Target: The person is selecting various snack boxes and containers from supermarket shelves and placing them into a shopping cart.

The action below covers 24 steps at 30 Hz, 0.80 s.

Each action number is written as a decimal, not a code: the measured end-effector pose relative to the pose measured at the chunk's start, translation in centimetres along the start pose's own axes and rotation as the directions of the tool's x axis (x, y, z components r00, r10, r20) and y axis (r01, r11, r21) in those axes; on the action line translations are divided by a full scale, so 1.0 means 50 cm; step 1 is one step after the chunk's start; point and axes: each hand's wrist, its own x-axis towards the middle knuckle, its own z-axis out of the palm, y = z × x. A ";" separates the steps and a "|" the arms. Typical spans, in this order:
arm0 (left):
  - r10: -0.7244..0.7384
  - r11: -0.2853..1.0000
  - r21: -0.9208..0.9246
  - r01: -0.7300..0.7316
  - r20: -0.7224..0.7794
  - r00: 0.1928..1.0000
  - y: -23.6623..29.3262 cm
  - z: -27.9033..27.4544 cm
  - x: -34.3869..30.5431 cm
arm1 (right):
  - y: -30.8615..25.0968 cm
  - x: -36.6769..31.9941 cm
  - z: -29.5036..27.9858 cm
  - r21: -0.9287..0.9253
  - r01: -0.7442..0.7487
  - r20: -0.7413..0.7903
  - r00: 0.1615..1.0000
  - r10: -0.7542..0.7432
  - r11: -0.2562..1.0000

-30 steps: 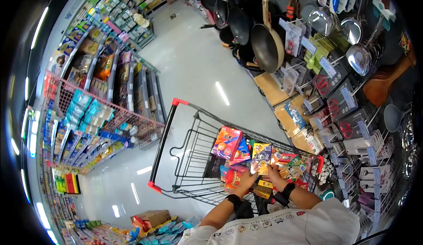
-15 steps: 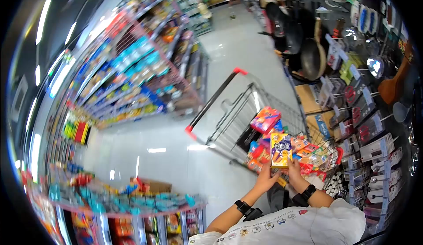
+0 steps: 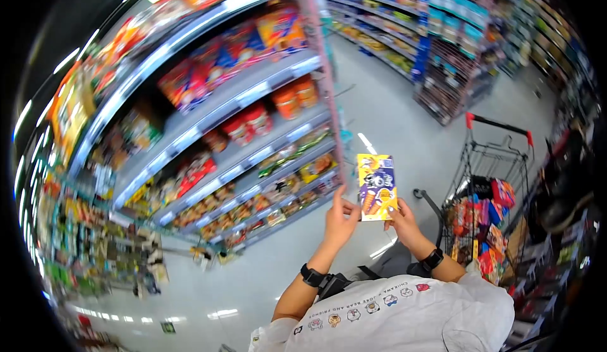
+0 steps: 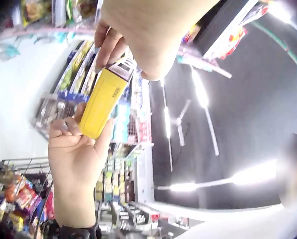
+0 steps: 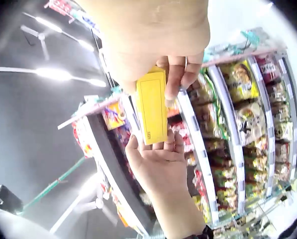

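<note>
While in both hands (image 3: 341, 220) — yellow box (image 3: 377, 187), long axis forward.

That box (image 3: 377, 187) is yellow and purple. Small coloured figures (image 3: 370, 307) line the white shirt (image 3: 411, 323) at bottom centre.

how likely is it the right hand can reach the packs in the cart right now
Probably yes: the cart stands open-topped on that side, packs uncovered, but the right hand would first have to let go of the box.
</note>
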 end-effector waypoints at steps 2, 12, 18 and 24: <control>-0.045 0.982 -0.185 0.022 -0.118 0.992 -0.012 -0.089 -0.017 | -0.015 0.032 0.087 -0.023 -0.040 0.168 0.985 0.043 0.999; -0.263 0.808 -0.576 -0.122 -0.539 0.800 0.037 -0.326 -0.104 | -0.106 0.126 0.408 -0.096 -0.089 0.769 0.625 0.131 0.991; -0.349 0.497 -0.829 -0.257 -0.462 0.815 0.146 -0.322 -0.080 | -0.148 0.166 0.469 -0.035 0.110 0.932 0.363 -0.007 0.993; -0.360 0.120 -0.983 -0.141 -0.175 0.916 0.165 -0.246 -0.007 | -0.179 0.233 0.443 -0.057 0.071 0.919 0.394 0.025 0.996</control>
